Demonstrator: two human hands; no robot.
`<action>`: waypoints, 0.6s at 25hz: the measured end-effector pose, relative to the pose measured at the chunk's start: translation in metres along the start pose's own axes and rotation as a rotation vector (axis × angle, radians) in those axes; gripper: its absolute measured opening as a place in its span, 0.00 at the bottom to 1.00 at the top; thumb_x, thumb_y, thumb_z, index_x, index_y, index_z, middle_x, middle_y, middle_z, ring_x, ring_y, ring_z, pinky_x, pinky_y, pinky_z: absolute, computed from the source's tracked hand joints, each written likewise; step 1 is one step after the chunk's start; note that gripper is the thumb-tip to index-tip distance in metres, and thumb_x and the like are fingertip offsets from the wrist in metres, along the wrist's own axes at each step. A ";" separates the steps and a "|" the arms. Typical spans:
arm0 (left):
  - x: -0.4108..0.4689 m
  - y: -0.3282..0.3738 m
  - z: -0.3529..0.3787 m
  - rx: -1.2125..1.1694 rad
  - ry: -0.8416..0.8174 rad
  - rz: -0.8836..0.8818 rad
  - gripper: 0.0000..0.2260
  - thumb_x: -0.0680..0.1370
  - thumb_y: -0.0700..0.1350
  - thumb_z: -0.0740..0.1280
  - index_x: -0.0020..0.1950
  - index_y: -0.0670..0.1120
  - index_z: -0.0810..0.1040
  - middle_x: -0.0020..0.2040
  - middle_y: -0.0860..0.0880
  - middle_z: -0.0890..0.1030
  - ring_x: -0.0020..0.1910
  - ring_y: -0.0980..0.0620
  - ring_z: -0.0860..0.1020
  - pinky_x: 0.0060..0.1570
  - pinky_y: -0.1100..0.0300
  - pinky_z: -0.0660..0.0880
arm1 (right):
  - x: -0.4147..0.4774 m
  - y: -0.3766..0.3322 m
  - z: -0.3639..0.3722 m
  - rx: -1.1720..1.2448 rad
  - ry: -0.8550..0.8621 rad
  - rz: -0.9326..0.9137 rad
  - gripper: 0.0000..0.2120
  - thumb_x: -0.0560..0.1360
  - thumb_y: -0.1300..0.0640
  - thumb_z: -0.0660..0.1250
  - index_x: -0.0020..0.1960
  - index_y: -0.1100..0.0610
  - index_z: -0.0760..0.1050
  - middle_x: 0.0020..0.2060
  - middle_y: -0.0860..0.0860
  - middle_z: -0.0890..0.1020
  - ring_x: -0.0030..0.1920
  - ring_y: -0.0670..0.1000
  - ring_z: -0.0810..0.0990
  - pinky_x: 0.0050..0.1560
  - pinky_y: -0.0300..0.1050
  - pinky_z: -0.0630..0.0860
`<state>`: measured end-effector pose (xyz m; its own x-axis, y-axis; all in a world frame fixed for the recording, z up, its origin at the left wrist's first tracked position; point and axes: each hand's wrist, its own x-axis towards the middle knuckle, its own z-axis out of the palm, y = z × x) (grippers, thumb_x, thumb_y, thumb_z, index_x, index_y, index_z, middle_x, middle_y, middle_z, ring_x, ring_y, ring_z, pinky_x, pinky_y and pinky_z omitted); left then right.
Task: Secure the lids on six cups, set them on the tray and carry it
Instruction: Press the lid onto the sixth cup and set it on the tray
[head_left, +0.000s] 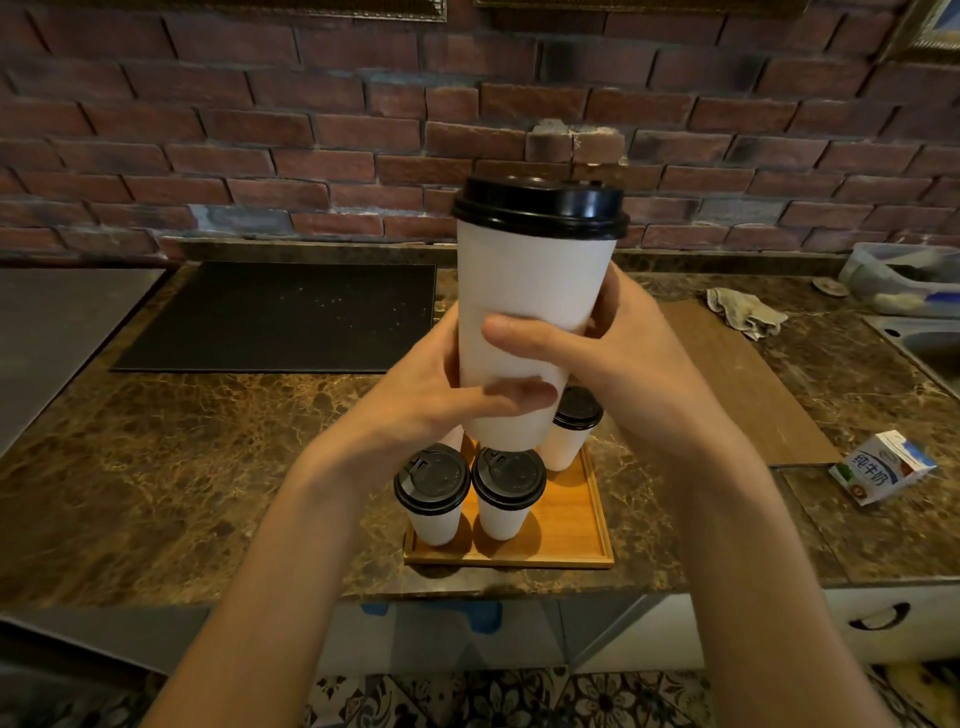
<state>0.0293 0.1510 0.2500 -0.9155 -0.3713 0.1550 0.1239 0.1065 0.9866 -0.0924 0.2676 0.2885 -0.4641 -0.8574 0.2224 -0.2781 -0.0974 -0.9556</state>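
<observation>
A brick wall fills the upper half, with picture frames cut off along the top edge. Below it runs a brown marbled counter. On it lie a black mat at the back left and a wooden board to the right. A sink is cut off by the right edge.

A tall white cup with a black lid seated on it is held upright in the air, above the tray. The left hand wraps its lower part, thumb across the front. The right hand grips it from the other side, thumb laid just above. The fingers behind the cup are hidden.

The wooden tray sits near the counter's front edge. Its back half is covered by the cup and hands. Three lidded cups show on it: two touching at the front left and one further back on the right. A white sliver beside the left hand may be another; I cannot tell.

A milk carton lies on its side at the right. A crumpled cloth sits near the back.
</observation>
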 end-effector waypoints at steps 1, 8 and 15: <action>0.000 0.001 0.000 -0.008 -0.025 -0.010 0.28 0.64 0.49 0.76 0.61 0.59 0.71 0.52 0.61 0.81 0.54 0.60 0.79 0.46 0.70 0.76 | 0.001 0.000 -0.004 0.008 -0.049 0.000 0.36 0.60 0.46 0.80 0.66 0.48 0.71 0.55 0.45 0.82 0.55 0.44 0.81 0.50 0.40 0.80; 0.003 0.001 0.002 -0.023 -0.082 -0.032 0.33 0.63 0.50 0.77 0.66 0.53 0.71 0.56 0.54 0.80 0.57 0.54 0.79 0.50 0.63 0.77 | 0.003 -0.001 -0.015 0.064 -0.186 0.001 0.36 0.61 0.48 0.76 0.67 0.54 0.70 0.54 0.48 0.82 0.57 0.49 0.82 0.52 0.45 0.80; 0.005 0.003 0.009 -0.041 0.018 0.002 0.27 0.62 0.48 0.76 0.60 0.57 0.73 0.52 0.57 0.82 0.54 0.56 0.80 0.46 0.66 0.77 | 0.002 -0.002 -0.017 -0.020 -0.106 -0.003 0.31 0.63 0.48 0.78 0.63 0.46 0.72 0.54 0.43 0.82 0.57 0.44 0.81 0.55 0.46 0.80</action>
<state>0.0219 0.1578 0.2530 -0.9082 -0.3877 0.1576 0.1415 0.0698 0.9875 -0.1071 0.2745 0.2939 -0.3722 -0.9059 0.2022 -0.2967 -0.0904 -0.9507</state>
